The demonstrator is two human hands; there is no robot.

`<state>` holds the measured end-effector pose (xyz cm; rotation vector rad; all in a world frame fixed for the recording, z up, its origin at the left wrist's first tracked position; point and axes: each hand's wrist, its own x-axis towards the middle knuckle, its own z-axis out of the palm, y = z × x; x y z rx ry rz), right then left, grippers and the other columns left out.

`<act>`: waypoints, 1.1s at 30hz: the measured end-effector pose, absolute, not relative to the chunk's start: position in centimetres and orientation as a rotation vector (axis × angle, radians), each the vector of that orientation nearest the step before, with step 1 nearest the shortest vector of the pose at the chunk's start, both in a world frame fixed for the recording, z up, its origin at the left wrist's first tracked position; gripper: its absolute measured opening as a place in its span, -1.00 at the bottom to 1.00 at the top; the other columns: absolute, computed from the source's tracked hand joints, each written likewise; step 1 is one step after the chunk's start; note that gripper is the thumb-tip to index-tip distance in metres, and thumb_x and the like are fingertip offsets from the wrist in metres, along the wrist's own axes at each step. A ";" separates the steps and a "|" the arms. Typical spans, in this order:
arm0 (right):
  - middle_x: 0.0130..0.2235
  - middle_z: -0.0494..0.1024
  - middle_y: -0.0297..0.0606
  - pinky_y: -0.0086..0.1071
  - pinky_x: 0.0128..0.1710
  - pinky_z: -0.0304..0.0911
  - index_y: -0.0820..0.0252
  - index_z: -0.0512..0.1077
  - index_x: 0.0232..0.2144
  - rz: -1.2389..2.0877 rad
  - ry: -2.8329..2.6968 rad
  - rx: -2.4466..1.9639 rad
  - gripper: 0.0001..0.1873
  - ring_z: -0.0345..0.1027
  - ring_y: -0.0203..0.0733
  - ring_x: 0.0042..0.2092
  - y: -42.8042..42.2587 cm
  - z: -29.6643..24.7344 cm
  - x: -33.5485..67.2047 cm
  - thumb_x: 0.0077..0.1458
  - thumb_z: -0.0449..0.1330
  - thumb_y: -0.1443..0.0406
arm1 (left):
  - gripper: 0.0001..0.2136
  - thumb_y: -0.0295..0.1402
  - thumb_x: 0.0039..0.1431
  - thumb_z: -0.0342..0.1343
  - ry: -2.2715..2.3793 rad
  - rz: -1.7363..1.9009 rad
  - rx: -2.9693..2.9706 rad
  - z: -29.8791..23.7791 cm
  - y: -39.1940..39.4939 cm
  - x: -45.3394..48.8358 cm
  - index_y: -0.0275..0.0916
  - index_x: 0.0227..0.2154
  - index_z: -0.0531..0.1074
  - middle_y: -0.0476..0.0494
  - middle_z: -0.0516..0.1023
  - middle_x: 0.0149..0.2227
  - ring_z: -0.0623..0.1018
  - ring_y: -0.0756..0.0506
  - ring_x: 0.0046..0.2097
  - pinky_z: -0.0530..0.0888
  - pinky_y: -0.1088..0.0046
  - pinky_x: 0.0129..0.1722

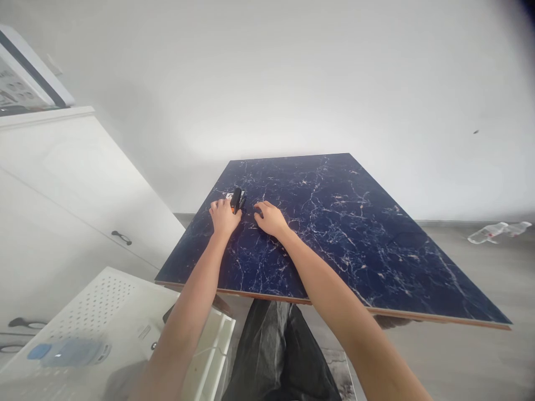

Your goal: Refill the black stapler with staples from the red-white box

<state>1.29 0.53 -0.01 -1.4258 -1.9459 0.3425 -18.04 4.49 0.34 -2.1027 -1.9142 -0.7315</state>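
My left hand [224, 218] is on the left part of a dark blue, white-veined marble-patterned tabletop [334, 239]. Its fingers and thumb close around the near end of a small black object with an orange part [237, 199], whose exact kind I cannot make out. A small white printed piece [229, 196] and some thin dark items lie beside that object, partly hidden by it and the hand. My right hand [271, 219] rests on the tabletop a little to the right, fingers loosely curled, with a gap between thumb and forefinger and nothing visible in it.
A white cabinet [75, 195] stands at the left. Below it, a white perforated surface [121, 303] carries a blue-capped bottle [75, 352]. Clear plastic bottles [488, 233] lie on the floor at right. A pale wall [284, 83] rises behind the table.
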 end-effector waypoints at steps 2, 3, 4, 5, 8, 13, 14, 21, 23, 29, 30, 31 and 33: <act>0.08 0.53 -0.11 -0.27 -0.01 0.35 0.16 0.46 0.11 0.336 -1.958 -1.403 -0.62 0.50 -0.11 -0.08 0.5 -0.1 1.2 0.30 0.09 0.29 | -0.71 -0.19 0.14 0.29 -1.929 -0.794 -2.083 0.6 4.4 -18.2 -0.19 -0.12 0.51 -0.32 0.50 -0.01 0.36 -0.42 0.13 0.32 0.03 0.16; 0.08 0.53 -0.10 -0.27 -0.01 0.35 0.17 0.46 0.11 0.337 -1.965 -1.391 -0.63 0.50 -0.11 -0.08 0.5 -0.1 1.2 0.29 0.09 0.29 | -0.76 -0.21 0.15 0.28 -1.921 -0.857 -2.078 0.8 4.4 -18.3 -0.19 -0.17 0.52 -0.30 0.49 -0.01 0.38 -0.39 0.12 0.33 0.06 0.17; 0.09 0.53 -0.10 -0.27 -0.01 0.35 0.18 0.47 0.10 0.340 -1.969 -1.383 -0.63 0.49 -0.11 -0.08 0.5 -0.2 1.2 0.29 0.10 0.29 | -0.80 -0.24 0.16 0.27 -1.900 -0.942 -2.069 1.0 4.3 -18.4 -0.19 -0.20 0.52 -0.28 0.48 -0.01 0.40 -0.35 0.12 0.33 0.09 0.18; 0.09 0.53 -0.10 -0.28 -0.01 0.35 0.18 0.47 0.10 0.348 -1.973 -1.379 -0.63 0.49 -0.11 -0.07 0.6 -0.3 1.2 0.29 0.10 0.29 | -0.84 -0.28 0.18 0.25 -1.869 -1.041 -2.054 1.1 4.3 -18.5 -0.19 -0.20 0.51 -0.27 0.48 0.01 0.41 -0.31 0.12 0.33 0.13 0.20; 0.07 0.54 -0.11 -0.29 0.00 0.34 0.18 0.48 0.09 0.374 -1.967 -1.389 -0.64 0.49 -0.12 -0.06 0.7 -0.5 1.3 0.28 0.11 0.31 | -0.86 -0.32 0.23 0.21 -1.758 -1.343 -2.004 1.6 3.9 -18.8 -0.19 -0.17 0.48 -0.25 0.47 0.02 0.46 -0.24 0.12 0.35 0.19 0.22; 0.06 0.55 -0.12 -0.31 -0.01 0.34 0.20 0.48 0.08 0.371 -1.965 -1.383 -0.64 0.49 -0.15 -0.09 1.1 -1.0 1.4 0.27 0.12 0.31 | -0.84 -0.32 0.23 0.24 -1.523 -1.697 -1.932 1.7 3.6 -18.9 -0.19 -0.16 0.48 -0.20 0.49 -0.06 0.53 -0.19 0.03 0.44 0.23 0.14; 0.05 0.55 -0.12 -0.31 -0.02 0.34 0.20 0.49 0.08 0.364 -1.967 -1.382 -0.64 0.49 -0.15 -0.09 1.2 -1.1 1.4 0.27 0.12 0.32 | -0.84 -0.31 0.22 0.24 -1.484 -1.724 -1.920 1.7 3.5 -18.9 -0.19 -0.16 0.49 -0.19 0.49 -0.07 0.54 -0.18 0.01 0.44 0.24 0.13; 0.02 0.56 -0.13 -0.32 0.00 0.33 0.17 0.51 0.05 0.324 -1.986 -1.397 -0.66 0.47 -0.13 -0.07 1.3 -1.1 1.3 0.27 0.11 0.33 | -0.78 -0.32 0.26 0.21 -1.362 -1.481 -2.116 1.6 3.4 -18.8 -0.17 -0.05 0.53 -0.23 0.50 -0.02 0.53 -0.21 0.05 0.46 0.22 0.13; 0.00 0.57 -0.14 -0.32 -0.01 0.32 0.17 0.52 0.03 0.320 -2.003 -1.406 -0.67 0.47 -0.13 -0.06 1.2 -1.0 1.3 0.27 0.10 0.33 | -0.78 -0.36 0.26 0.20 -1.310 -1.362 -2.187 1.6 3.5 -18.9 -0.17 -0.05 0.55 -0.25 0.52 -0.02 0.52 -0.24 0.06 0.46 0.19 0.12; -0.06 0.59 -0.15 -0.33 0.00 0.28 0.20 0.54 -0.05 0.268 -2.074 -1.410 -0.72 0.45 -0.12 -0.03 1.2 -0.8 1.3 0.27 0.10 0.35 | -0.75 -0.50 0.26 0.12 -1.052 -0.935 -2.450 1.3 3.9 -18.3 -0.18 -0.07 0.60 -0.25 0.56 -0.06 0.50 -0.25 0.00 0.45 0.11 0.08; -0.07 0.60 -0.15 -0.34 0.00 0.28 0.19 0.54 -0.06 0.261 -2.085 -1.410 -0.73 0.45 -0.12 -0.03 1.3 -0.8 1.3 0.26 0.10 0.35 | -0.75 -0.51 0.26 0.12 -1.011 -0.881 -2.479 1.1 3.9 -18.1 -0.18 -0.08 0.60 -0.25 0.57 -0.07 0.50 -0.25 -0.03 0.45 0.11 0.06; -0.08 0.60 -0.15 -0.34 -0.01 0.27 0.19 0.54 -0.08 0.258 -2.094 -1.411 -0.74 0.45 -0.12 -0.05 1.3 -0.8 1.3 0.26 0.10 0.36 | -0.75 -0.52 0.26 0.11 -0.974 -0.838 -2.504 1.0 4.0 -17.8 -0.18 -0.09 0.61 -0.25 0.57 -0.08 0.50 -0.25 -0.05 0.46 0.11 0.03; -0.12 0.61 -0.15 -0.34 -0.04 0.27 0.19 0.55 -0.13 0.259 -2.107 -1.414 -0.76 0.45 -0.12 -0.07 1.3 -0.8 1.3 0.26 0.10 0.36 | -0.75 -0.53 0.28 0.08 -0.915 -0.783 -2.544 0.7 4.0 -17.4 -0.19 -0.11 0.61 -0.24 0.58 -0.10 0.50 -0.24 -0.09 0.46 0.12 -0.03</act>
